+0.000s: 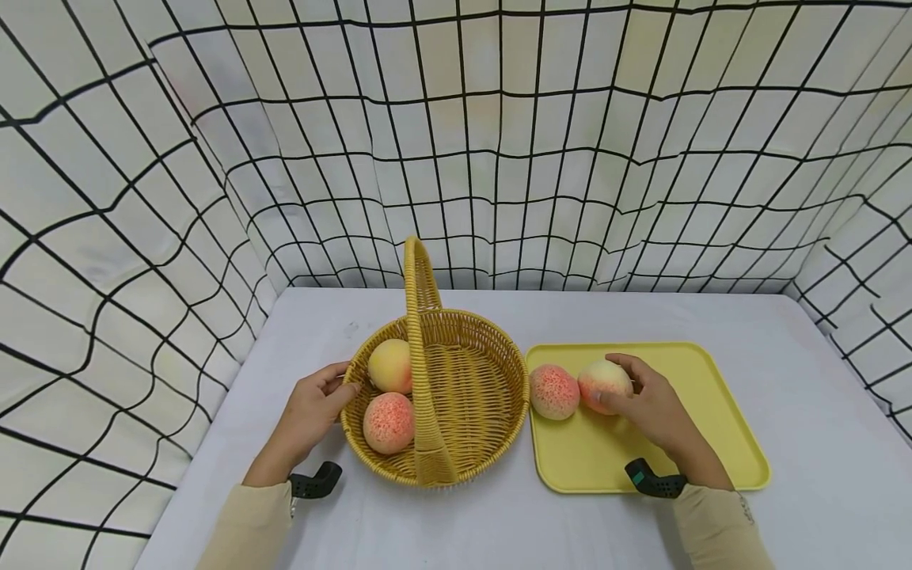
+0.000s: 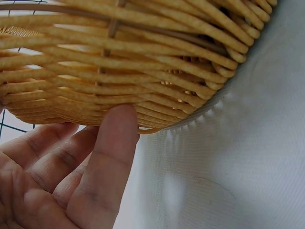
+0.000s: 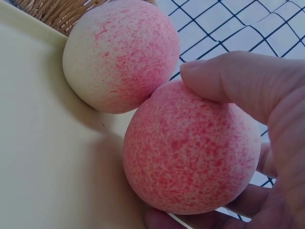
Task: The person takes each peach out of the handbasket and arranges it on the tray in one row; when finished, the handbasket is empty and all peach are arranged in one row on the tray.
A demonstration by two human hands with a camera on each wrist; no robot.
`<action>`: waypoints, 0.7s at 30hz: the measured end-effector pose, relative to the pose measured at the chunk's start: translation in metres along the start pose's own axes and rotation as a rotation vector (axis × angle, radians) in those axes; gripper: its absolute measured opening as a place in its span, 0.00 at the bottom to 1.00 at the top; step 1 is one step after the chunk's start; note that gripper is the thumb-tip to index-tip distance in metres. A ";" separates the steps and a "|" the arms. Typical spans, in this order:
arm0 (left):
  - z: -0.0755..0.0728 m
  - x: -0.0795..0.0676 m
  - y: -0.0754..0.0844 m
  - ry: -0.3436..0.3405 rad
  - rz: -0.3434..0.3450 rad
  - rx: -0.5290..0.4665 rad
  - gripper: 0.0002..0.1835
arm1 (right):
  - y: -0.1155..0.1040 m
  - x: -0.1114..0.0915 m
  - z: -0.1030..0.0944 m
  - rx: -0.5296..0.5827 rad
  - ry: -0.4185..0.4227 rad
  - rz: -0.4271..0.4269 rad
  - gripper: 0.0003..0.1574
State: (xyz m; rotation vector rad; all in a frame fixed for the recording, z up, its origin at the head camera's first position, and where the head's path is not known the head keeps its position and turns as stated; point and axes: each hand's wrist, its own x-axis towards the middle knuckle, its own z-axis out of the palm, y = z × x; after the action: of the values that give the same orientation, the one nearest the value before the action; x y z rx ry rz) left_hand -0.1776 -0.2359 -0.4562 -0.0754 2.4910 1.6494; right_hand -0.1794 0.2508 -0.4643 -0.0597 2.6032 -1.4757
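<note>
A wicker basket [image 1: 470, 396] with a tall arched handle [image 1: 420, 380] stands left of centre. Inside, at its left, lie a yellowish peach [image 1: 389, 364] and a pink speckled peach [image 1: 388, 423]. My left hand [image 1: 309, 412] holds the basket's left rim; in the left wrist view its thumb [image 2: 116, 143] rests against the woven side. On the yellow tray [image 1: 684, 443] my right hand [image 1: 659, 408] grips a pink-and-cream peach [image 3: 190, 148] between thumb and fingers. Another peach [image 1: 554, 392] lies on the tray touching it, on the basket side.
The basket and tray stand side by side on a table with a white cloth [image 1: 499, 530]. White walls with a black grid [image 1: 463, 174] enclose the table at the back and sides. Each wrist wears a black strap device [image 1: 317, 481].
</note>
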 end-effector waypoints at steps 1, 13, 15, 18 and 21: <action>0.000 0.000 0.000 -0.001 0.000 0.000 0.28 | 0.000 0.000 0.000 0.000 0.001 0.002 0.47; 0.001 0.001 0.002 0.001 -0.008 0.011 0.28 | 0.002 -0.002 0.000 0.014 0.010 -0.006 0.46; 0.001 0.001 0.002 0.002 -0.007 0.008 0.28 | 0.001 -0.002 0.000 0.013 0.008 -0.006 0.46; 0.001 0.000 0.002 0.003 -0.002 0.007 0.28 | 0.000 -0.002 -0.001 0.011 0.003 -0.012 0.46; 0.001 0.000 0.001 0.005 0.000 0.005 0.28 | -0.001 -0.002 -0.001 0.009 -0.001 -0.014 0.45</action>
State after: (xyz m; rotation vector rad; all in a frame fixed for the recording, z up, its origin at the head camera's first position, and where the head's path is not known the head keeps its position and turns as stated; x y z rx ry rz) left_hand -0.1779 -0.2346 -0.4553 -0.0789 2.4991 1.6450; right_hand -0.1775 0.2512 -0.4624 -0.0778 2.5999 -1.4916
